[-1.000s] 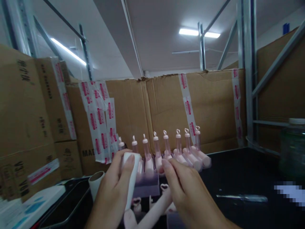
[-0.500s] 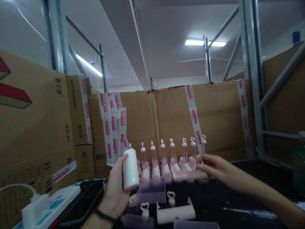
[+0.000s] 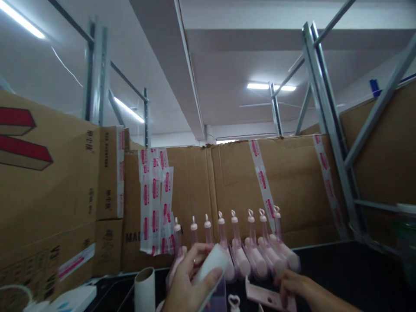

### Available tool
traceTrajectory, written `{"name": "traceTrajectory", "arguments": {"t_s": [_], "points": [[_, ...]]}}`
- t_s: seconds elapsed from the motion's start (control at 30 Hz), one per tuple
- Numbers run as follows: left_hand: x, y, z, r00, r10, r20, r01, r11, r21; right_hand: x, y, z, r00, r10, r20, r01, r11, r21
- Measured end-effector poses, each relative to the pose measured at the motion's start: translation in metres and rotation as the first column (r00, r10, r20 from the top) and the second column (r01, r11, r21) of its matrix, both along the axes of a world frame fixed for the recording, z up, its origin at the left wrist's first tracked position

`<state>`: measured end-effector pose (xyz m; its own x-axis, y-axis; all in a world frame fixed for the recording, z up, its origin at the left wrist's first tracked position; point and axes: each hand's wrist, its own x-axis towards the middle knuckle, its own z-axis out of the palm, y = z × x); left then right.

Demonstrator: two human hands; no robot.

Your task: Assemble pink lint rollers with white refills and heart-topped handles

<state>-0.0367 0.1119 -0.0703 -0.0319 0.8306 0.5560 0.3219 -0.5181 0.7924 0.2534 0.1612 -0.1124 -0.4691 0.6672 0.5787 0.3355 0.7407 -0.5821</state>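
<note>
My left hand [image 3: 191, 277] is wrapped round a white cylinder [image 3: 212, 264], tilted near the bottom middle. Lower right, my right hand [image 3: 292, 286] grips a pale pink part [image 3: 268, 297] with a small hole and a raised end tab. Behind both hands stands a row of several pink clear tubes [image 3: 237, 229] with ring-topped caps, their lower ends resting on pink cylinders [image 3: 256, 260]. A heart-shaped pink loop [image 3: 234, 301] lies between my hands at the bottom edge. Partly hidden by my left hand is a clear purplish piece [image 3: 220, 294].
An open white tube [image 3: 144, 288] stands left of my left hand. A white power strip [image 3: 76, 297] is at the lower left. Cardboard [image 3: 182, 186] walls rise behind and to the left. A green bottle [image 3: 406, 234] stands at the far right, beside a metal rack [image 3: 338, 143].
The view has tilted up. My left hand has moved right with the cylinder, now more tilted. My right hand has come down and nearer with the pink part, away from the tube row.
</note>
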Motion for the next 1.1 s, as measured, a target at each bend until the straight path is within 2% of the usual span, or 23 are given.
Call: {"name": "traceTrajectory", "arguments": {"t_s": [0.1,0.23,0.33,0.5,0.6,0.73,0.93,1.1], "points": [[-0.001,0.000,-0.007,0.996,-0.019,-0.083,0.020,1.000,0.007,-0.013,0.002,0.014,0.998,0.061,0.001,-0.061,0.998,-0.005],[0.003,-0.005,-0.008,0.993,-0.045,-0.110,0.044,0.999,-0.013,-0.050,-0.001,0.034,0.972,0.216,-0.095,-0.221,0.974,-0.050],[0.004,-0.009,-0.008,0.990,-0.094,-0.103,0.090,0.995,-0.041,-0.074,-0.008,0.039,0.952,0.270,-0.146,-0.274,0.962,-0.009],[0.008,-0.013,-0.013,0.989,-0.117,-0.086,0.110,0.990,-0.087,-0.080,-0.013,0.028,0.927,0.304,-0.218,-0.316,0.948,-0.021],[0.013,-0.020,-0.013,0.982,-0.038,-0.186,0.018,0.994,-0.109,-0.075,-0.016,0.021,0.913,0.341,-0.223,-0.362,0.930,-0.060],[0.019,-0.033,-0.006,0.930,0.038,-0.365,-0.072,0.994,-0.082,-0.070,-0.017,0.015,0.886,0.394,-0.243,-0.432,0.893,-0.127],[0.013,-0.035,-0.003,0.865,0.000,-0.501,-0.048,0.995,-0.083,-0.069,-0.014,0.009,0.840,0.432,-0.329,-0.509,0.837,-0.201],[0.010,-0.038,-0.001,0.776,0.003,-0.631,-0.076,0.993,-0.089,-0.070,-0.013,0.006,0.840,0.430,-0.330,-0.526,0.796,-0.301]]}}
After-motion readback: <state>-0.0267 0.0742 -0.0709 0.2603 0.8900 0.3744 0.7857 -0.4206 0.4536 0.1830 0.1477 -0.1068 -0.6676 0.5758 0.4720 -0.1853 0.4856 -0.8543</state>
